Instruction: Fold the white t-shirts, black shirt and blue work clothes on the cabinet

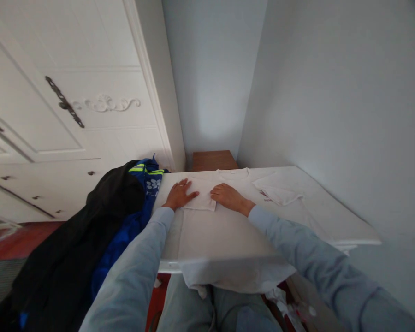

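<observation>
1. The left hand (180,195) lies palm down on the shirt, its fingers and thumb spread apart.
2. The right hand (228,197) rests on the shirt just beside it, fingers curled and close together; I cannot tell whether they pinch any cloth.
3. The shirt (228,235) is white, with short sleeves, a rounded neckline at its far end and a small dark-red print, partly covered by a turned-in sleeve.
4. It lies beneath both hands: one sleeve flap (203,204), squared off at its end, sits under and between them, while the other sleeve (286,193) is beyond the right hand.
5. Its cloth looks thin, soft and matt, flat in the middle; the lower part droops in loose folds over the near edge of the worktop (352,228), a smooth white board under the shirt.
6. Left of the shirt, a black garment (103,216) is heaped in slack folds over a blue garment (124,235) with lime stripes and a pale print.
7. Past these, farther left of the shirt, stands a white wardrobe (117,50) with panelled doors, dark ornate metal handles and a raised scroll moulding.
8. Behind the shirt's neckline is a brown, wood-looking box shape (214,160) against a grey-blue wall (212,83).
</observation>
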Tool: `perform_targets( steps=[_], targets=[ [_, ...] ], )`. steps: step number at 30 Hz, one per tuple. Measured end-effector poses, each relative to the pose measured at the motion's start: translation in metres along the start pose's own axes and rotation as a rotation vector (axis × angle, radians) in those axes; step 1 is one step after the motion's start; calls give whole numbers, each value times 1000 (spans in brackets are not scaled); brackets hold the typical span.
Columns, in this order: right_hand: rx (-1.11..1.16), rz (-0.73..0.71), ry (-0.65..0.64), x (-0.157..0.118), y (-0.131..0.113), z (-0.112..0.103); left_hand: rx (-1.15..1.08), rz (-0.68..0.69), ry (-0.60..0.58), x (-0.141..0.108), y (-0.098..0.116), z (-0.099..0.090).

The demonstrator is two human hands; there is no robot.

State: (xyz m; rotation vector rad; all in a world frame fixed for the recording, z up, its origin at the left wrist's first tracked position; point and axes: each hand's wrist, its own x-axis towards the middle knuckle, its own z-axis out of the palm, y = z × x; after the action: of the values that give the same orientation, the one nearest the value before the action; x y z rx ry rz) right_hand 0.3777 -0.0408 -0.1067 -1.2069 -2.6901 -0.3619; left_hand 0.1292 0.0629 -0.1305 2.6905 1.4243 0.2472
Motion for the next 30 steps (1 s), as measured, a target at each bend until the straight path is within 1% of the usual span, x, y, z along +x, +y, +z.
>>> perform_targets(
  steps=[2,4,9,11,14,18,21,24,27,30],
  targets=[
    [-34,-48,-6,1,3,1,0,4,4,0,0,1],
    [-68,-59,5,1,4,1,0,4,3,1,0,1],
    [-102,70,62,2,6,0,-9,3,5,0,2,0],
    [-66,83,64,2,7,1,-12,8,7,-1,2,0],
    [37,33,41,0,13,2,-14,4,3,-1,3,-2],
    [140,-21,-51,-6,23,1,-7,-4,-8,-2,4,-3],
    [167,6,-126,-14,27,0,-1,4,-11,-1,4,-2],
    [201,45,-163,-24,29,1,1,8,-14,-1,3,-1],
    [230,90,-172,-40,31,1,1,5,-4,-2,3,-1],
    [248,124,-158,-64,36,2,1,7,11,-2,4,-2]
  ],
)
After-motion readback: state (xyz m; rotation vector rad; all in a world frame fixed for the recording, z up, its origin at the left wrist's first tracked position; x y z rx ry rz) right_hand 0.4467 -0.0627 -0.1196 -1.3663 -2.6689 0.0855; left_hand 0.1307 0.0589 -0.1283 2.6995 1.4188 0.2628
